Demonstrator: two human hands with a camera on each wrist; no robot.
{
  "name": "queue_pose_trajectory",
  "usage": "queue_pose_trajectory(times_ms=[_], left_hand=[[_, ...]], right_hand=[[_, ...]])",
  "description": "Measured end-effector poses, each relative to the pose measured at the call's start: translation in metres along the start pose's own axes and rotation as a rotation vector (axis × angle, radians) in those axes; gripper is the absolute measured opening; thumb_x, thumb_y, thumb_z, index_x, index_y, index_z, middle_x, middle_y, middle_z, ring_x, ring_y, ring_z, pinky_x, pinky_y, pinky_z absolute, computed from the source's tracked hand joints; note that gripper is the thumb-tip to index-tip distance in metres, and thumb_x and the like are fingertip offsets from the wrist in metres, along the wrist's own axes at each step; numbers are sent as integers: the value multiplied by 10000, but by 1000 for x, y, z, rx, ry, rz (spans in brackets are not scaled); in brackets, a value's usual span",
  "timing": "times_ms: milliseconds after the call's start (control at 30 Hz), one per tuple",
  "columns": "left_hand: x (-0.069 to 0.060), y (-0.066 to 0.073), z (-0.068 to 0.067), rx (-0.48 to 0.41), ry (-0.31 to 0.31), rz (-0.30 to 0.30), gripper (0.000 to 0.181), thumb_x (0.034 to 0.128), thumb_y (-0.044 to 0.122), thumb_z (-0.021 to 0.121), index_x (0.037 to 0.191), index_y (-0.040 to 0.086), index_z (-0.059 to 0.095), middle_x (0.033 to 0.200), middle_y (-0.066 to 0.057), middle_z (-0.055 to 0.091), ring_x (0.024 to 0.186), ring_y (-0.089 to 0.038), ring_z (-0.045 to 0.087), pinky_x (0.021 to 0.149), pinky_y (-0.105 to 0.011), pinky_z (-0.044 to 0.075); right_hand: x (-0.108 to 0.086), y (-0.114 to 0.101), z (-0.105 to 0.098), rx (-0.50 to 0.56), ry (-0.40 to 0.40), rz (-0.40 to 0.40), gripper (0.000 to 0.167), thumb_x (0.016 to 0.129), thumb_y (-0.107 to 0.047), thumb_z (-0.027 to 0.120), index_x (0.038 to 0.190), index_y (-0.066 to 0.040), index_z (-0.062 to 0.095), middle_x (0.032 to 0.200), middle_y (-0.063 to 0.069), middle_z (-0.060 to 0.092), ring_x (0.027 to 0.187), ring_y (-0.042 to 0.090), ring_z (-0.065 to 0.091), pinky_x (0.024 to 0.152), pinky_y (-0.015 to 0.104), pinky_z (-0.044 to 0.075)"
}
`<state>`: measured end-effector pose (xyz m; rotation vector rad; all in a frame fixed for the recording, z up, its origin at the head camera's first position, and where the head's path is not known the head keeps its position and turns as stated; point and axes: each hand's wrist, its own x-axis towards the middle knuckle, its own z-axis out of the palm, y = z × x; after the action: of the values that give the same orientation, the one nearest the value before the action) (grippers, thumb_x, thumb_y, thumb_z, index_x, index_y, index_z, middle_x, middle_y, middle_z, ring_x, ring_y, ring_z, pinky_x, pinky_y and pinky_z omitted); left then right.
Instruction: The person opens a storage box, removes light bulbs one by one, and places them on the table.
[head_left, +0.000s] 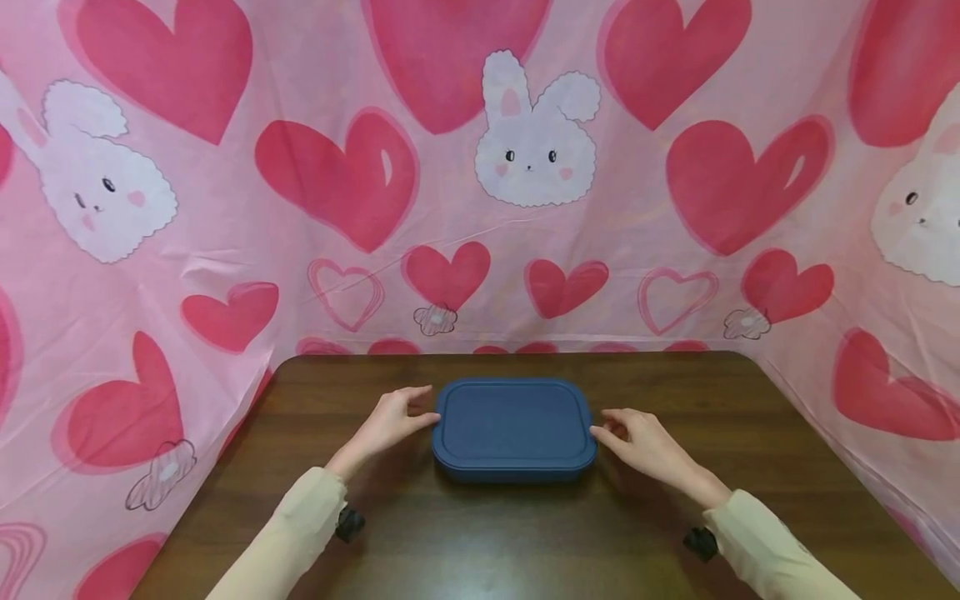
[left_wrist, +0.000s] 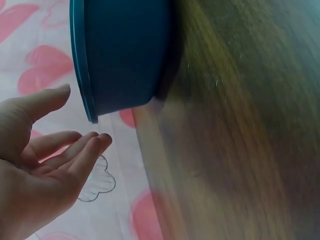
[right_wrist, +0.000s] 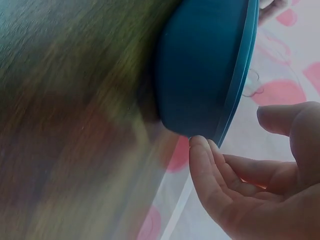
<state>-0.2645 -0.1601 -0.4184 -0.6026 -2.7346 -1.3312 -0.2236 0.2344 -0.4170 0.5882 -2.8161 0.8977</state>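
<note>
A blue rectangular lidded container [head_left: 516,423] rests flat on the wooden table, its lid on top. At its left side is my left hand [head_left: 392,421], thumb and fingers apart; the left wrist view shows a gap between those fingertips and the container [left_wrist: 125,55]. My right hand [head_left: 643,443] is at the opposite side, fingers slightly bent. In the right wrist view, the right hand's fingertips [right_wrist: 199,142] come up to the container's end [right_wrist: 202,75], and whether they touch it I cannot tell. Neither hand grips anything.
The brown wooden table [head_left: 517,542] has rounded far corners. A pink cloth [head_left: 450,208] printed with hearts and rabbits hangs behind it and along both sides. Small black devices [head_left: 349,524] sit under the wrists, below pale sleeves [head_left: 300,521].
</note>
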Motion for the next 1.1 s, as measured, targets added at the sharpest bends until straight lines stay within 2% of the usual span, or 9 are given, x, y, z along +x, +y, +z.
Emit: queue_pose_trajectory(times_ms=[133,267,433,700,1000,1100], left_hand=[[3,1,5,14,-3,-2,507,806,147,717,1226,-77,545,1187,-212,573,985,-321,609,803,-404,499],[6,4,7,26,-8,5,483,805,139,717,1202,-86,561,1144,-209,597,945,-267,632,768,-350,517],[8,7,8,27,0,-5,471,801,151,723,1189,-73,579,1110,-196,618,922,-252,642,755,-343,521],[5,6,9,9,-8,-67,457,805,176,720,1193,-32,596,1088,-158,637,918,-224,646,759,-338,519],[6,5,12,-4,-8,-102,472,807,182,719,1200,-43,586,1015,-146,664,848,-201,663,729,-327,529],[6,4,12,-20,0,-96,475,800,174,724,1190,-58,586,1000,-154,666,824,-200,667,725,-334,530]], right_hand=[[2,-3,3,17,-9,-12,469,878,-305,629,1127,90,592,850,2,638,738,121,581,699,390,522],[3,-4,6,-8,6,-43,414,868,-264,643,1096,80,614,822,-24,628,717,92,565,672,354,518],[4,-4,9,-27,28,-54,379,855,-225,660,1083,75,623,794,-44,612,690,68,551,630,296,504],[4,-5,13,-9,29,-70,350,849,-188,667,1072,79,621,718,-85,561,612,31,500,570,230,463],[3,-7,15,-10,45,-57,328,841,-168,673,1060,72,626,717,-77,532,624,48,488,570,230,459],[3,-7,15,-15,54,-67,323,837,-163,676,1056,70,626,723,-75,528,630,46,491,571,229,463]])
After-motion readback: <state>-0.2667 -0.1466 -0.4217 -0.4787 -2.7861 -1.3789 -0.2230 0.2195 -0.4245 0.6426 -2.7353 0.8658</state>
